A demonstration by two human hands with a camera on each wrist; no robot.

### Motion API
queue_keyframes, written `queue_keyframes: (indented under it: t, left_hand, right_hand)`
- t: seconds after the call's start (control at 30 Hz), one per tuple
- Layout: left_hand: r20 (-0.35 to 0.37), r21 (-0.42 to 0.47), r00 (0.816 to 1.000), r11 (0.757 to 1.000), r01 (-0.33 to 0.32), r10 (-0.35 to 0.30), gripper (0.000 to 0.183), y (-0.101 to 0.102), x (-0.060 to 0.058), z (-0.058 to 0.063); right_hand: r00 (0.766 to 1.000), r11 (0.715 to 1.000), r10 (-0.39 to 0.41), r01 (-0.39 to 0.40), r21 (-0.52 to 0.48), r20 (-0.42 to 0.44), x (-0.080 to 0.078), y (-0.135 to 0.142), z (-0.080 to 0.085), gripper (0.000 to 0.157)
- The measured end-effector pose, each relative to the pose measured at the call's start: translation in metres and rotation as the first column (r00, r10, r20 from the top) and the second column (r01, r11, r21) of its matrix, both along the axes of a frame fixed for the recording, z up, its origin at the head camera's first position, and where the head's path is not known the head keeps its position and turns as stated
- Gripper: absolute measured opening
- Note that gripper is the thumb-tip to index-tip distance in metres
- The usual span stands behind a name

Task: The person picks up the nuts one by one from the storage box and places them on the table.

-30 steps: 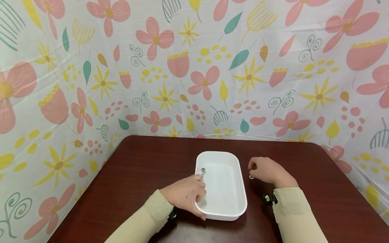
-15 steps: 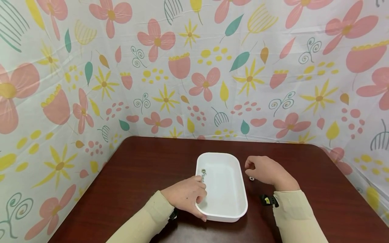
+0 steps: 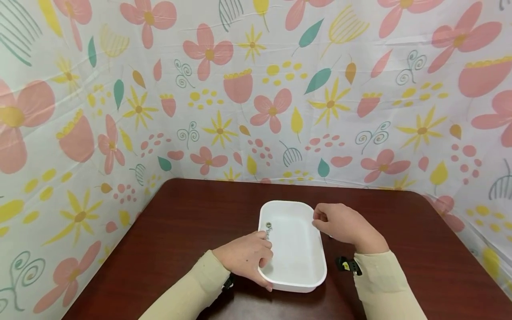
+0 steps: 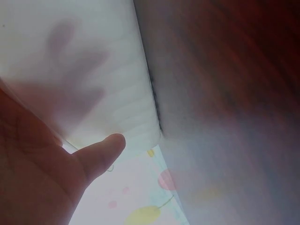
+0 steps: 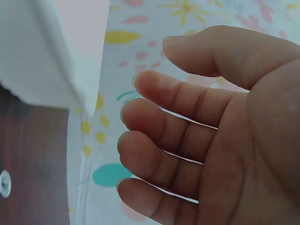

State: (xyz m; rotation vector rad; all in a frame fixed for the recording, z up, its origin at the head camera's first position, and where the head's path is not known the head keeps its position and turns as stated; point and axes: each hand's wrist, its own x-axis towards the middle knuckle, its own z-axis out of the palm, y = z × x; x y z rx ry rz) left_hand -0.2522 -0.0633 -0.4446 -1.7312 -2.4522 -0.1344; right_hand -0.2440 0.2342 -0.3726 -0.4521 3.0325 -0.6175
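Observation:
A white rectangular tray (image 3: 294,249) stands on the table. My left hand (image 3: 246,258) grips its left side, fingers over the rim and thumb (image 4: 105,152) against the outer wall. Several small metal pieces (image 3: 269,226), one of them nut-like, lie inside along the left wall, partly hidden by the left fingers. Over the tray's right rim hovers my right hand (image 3: 346,224). In the right wrist view its fingers (image 5: 140,150) are loosely bent and apart from the thumb, with nothing visible between them. A small metal ring or nut (image 5: 4,183) lies on the table beside the tray.
The dark red-brown table (image 3: 208,213) extends around the tray on all sides. A flower-printed cloth (image 3: 256,146) hangs behind the table and along its left. Each wrist wears a dark strap with a small device (image 3: 348,265).
My right hand has moved left from the table beside the tray to above its right rim. The small ring stays on the table. My left hand keeps its place on the tray.

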Motion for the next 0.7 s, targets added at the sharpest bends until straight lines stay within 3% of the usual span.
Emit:
queue_keyframes:
  t: [0.3,0.7]
  left_hand:
    - [0.007,-0.006,1.0,1.0,0.013,-0.013,0.061,0.003,-0.001,0.0]
    - [-0.03,0.01,0.999,1.0,0.018,-0.018,0.06,0.0,0.0,-0.001]
  right_hand:
    - [0.998,0.998,0.057,-0.057,0.0,-0.001,0.0,-0.02,-0.001,0.004]
    - [0.98,0.978,0.199,-0.198,0.058,-0.007,-0.015,-0.057,-0.002,0.005]
